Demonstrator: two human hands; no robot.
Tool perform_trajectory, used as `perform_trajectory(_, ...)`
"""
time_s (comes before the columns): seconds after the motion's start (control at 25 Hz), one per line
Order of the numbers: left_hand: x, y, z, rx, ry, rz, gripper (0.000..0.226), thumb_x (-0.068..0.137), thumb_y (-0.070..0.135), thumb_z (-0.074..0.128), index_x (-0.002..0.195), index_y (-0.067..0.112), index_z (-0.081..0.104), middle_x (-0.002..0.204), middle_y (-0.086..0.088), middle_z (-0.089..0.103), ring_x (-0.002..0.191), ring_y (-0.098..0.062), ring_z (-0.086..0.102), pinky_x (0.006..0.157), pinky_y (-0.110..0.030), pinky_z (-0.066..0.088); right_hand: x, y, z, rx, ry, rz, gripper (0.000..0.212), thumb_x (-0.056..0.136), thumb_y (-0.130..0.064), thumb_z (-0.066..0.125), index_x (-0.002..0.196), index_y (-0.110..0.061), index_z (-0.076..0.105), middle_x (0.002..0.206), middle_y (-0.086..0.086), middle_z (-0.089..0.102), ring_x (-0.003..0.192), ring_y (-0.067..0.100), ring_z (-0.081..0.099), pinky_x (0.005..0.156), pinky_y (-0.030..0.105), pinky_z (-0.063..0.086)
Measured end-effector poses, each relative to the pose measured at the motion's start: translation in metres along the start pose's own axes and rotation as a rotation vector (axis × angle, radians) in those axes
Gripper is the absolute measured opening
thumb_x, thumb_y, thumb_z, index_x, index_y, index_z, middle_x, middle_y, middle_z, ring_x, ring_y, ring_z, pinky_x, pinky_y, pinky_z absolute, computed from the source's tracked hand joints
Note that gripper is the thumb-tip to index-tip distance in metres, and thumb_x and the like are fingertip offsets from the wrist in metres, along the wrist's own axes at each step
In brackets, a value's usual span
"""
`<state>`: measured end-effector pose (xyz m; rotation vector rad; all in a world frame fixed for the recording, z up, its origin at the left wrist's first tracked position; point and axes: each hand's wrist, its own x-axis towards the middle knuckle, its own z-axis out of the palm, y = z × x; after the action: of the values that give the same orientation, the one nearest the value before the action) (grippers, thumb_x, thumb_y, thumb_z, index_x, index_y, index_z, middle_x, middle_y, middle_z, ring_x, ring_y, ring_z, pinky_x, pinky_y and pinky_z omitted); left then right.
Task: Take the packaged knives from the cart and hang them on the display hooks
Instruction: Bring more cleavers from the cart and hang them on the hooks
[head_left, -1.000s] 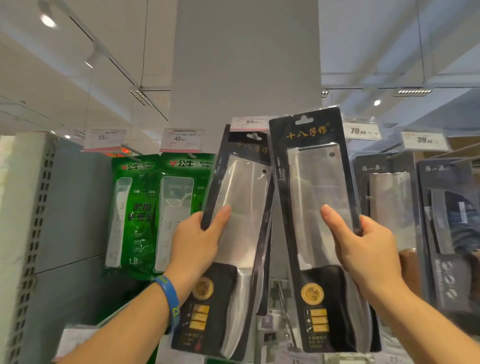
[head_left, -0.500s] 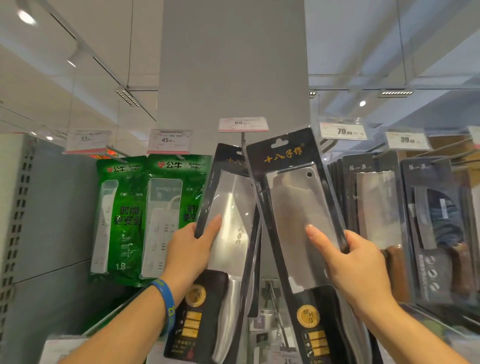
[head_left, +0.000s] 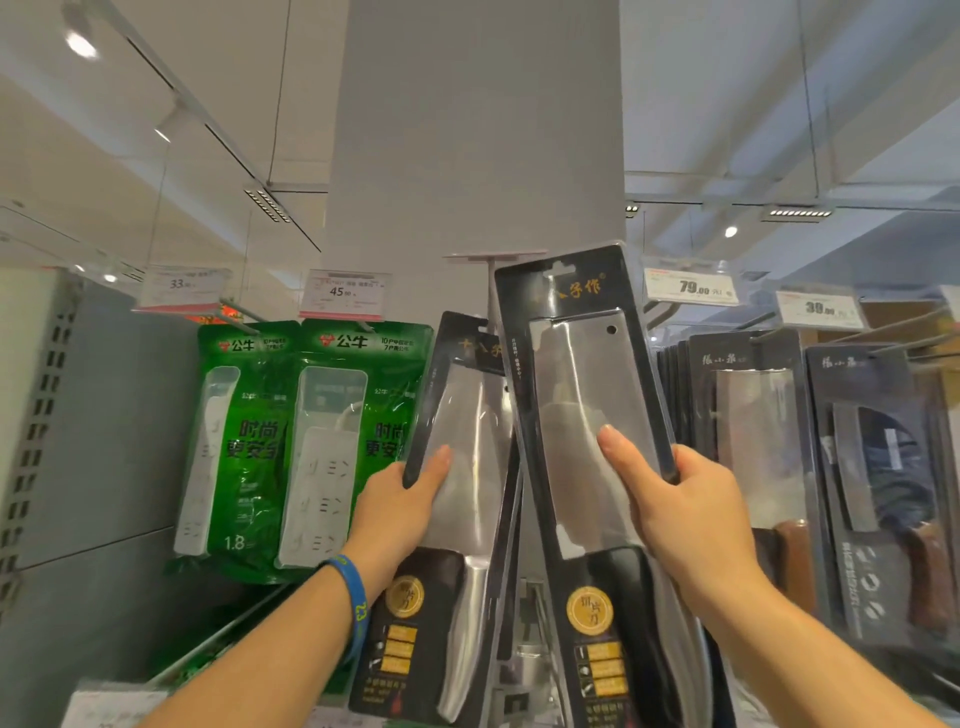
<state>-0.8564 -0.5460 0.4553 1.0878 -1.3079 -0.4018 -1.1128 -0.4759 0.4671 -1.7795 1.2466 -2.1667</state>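
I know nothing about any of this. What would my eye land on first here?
In the centre, the left hand grips the left knife pack and the right hand grips the right knife pack, both black and held up before a grey pillar. Bright green power-strip packs hang to the left. More dark knife packs hang to the right, under a 79.00 price tag.
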Motion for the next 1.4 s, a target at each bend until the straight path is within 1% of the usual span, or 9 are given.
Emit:
perform_trajectory(0.24, 0.017, 0.018, 0.019, 0.054, -0.295, -0.305, 0.085, 0.091, 0.068, 0.047, 0.148, 0.005, 0.037, 0.142, -0.013, 0.053, 0.126, -0.032, 0.052, 0.106, -0.042, 0.045, 0.004, -0.008, 0.000, 0.006, 0.001, 0.042, 0.072, 0.071, -0.078, 0.068, 0.060, -0.011, 0.046, 0.044, -0.007, 0.046, 0.044, 0.004, 0.044, 0.052, 0.039, 0.041)
perform_trajectory(0.36, 0.013, 0.049, 0.011, 0.358, -0.057, 0.084, 0.074, 0.092, 0.056, 0.056, 0.149, 0.014, 0.034, 0.146, -0.007, 0.049, 0.124, -0.024, 0.052, 0.099, -0.035, 0.047, 0.004, -0.003, -0.001, 0.009, -0.013, 0.102, 0.087, 0.069, -0.081, 0.068, 0.071, 0.004, 0.049, 0.061, 0.017, 0.053, 0.057, 0.027, 0.051, 0.059, 0.050, 0.047)
perform_trajectory(0.52, 0.026, 0.133, -0.032, 0.299, 0.278, 0.673, 0.080, 0.085, 0.052, 0.068, 0.150, 0.031, 0.026, 0.154, 0.004, 0.035, 0.138, -0.019, 0.039, 0.112, -0.040, 0.036, -0.003, 0.004, 0.007, 0.015, -0.019, 0.091, 0.088, 0.065, -0.085, 0.065, 0.070, 0.001, 0.046, 0.062, 0.019, 0.045, 0.057, 0.022, 0.041, 0.056, 0.039, 0.037)
perform_trajectory(0.68, 0.057, 0.195, -0.055, 0.841, 0.154, 0.902, 0.042, 0.097, 0.038, 0.058, 0.138, 0.029, 0.054, 0.139, 0.000, 0.057, 0.125, -0.025, 0.052, 0.105, -0.040, 0.044, -0.008, 0.012, 0.029, 0.106, -0.096, 0.118, 0.082, 0.066, -0.082, 0.068, 0.080, -0.001, 0.067, 0.069, 0.010, 0.070, 0.063, 0.028, 0.065, 0.058, 0.041, 0.054)
perform_trajectory(0.8, 0.068, 0.202, -0.054, 0.731, 0.053, 0.867, 0.036, 0.099, 0.042, 0.055, 0.127, 0.024, 0.067, 0.125, 0.003, 0.068, 0.116, -0.018, 0.060, 0.101, -0.036, 0.047, -0.014, 0.009, 0.049, 0.157, -0.150, 0.102, 0.065, 0.072, -0.076, 0.073, 0.087, -0.012, 0.072, 0.078, 0.006, 0.074, 0.072, 0.026, 0.071, 0.064, 0.046, 0.061)
perform_trajectory(0.96, 0.072, 0.187, -0.047, 0.447, 0.071, 0.830, 0.032, 0.091, 0.047, 0.066, 0.113, 0.026, 0.074, 0.098, 0.012, 0.071, 0.100, -0.011, 0.064, 0.088, -0.024, 0.049, -0.014, -0.003, 0.073, 0.164, -0.146, -0.011, 0.030, 0.084, -0.053, 0.076, 0.083, -0.026, 0.065, 0.078, -0.011, 0.070, 0.065, 0.005, 0.064, 0.053, 0.027, 0.049)
perform_trajectory(1.04, 0.072, 0.184, -0.045, 0.406, 0.106, 0.853, 0.032, 0.089, 0.050, 0.066, 0.109, 0.026, 0.076, 0.092, 0.007, 0.074, 0.092, -0.014, 0.066, 0.083, -0.030, 0.053, -0.010, -0.009, 0.085, 0.138, -0.098, 0.001, 0.033, 0.085, -0.053, 0.074, 0.083, -0.021, 0.066, 0.078, -0.008, 0.071, 0.066, 0.011, 0.066, 0.052, 0.037, 0.053)
perform_trajectory(1.2, 0.072, 0.179, -0.042, 0.408, 0.165, 0.912, 0.039, 0.090, 0.053, 0.063, 0.111, 0.023, 0.076, 0.099, 0.005, 0.076, 0.091, -0.012, 0.067, 0.083, -0.032, 0.055, -0.002, -0.022, 0.099, 0.133, -0.044, 0.042, 0.049, 0.080, -0.069, 0.070, 0.073, -0.022, 0.064, 0.067, -0.015, 0.068, 0.057, 0.004, 0.062, 0.043, 0.018, 0.042)
perform_trajectory(1.4, 0.073, 0.175, -0.040, 0.382, 0.199, 0.929, 0.038, 0.089, 0.053, 0.065, 0.111, 0.023, 0.077, 0.105, 0.006, 0.076, 0.097, -0.010, 0.068, 0.089, -0.032, 0.053, -0.006, -0.024, 0.112, 0.028, -0.094, 0.004, 0.053, 0.079, -0.077, 0.064, 0.067, -0.026, 0.058, 0.058, -0.015, 0.062, 0.052, -0.002, 0.056, 0.043, 0.015, 0.034)
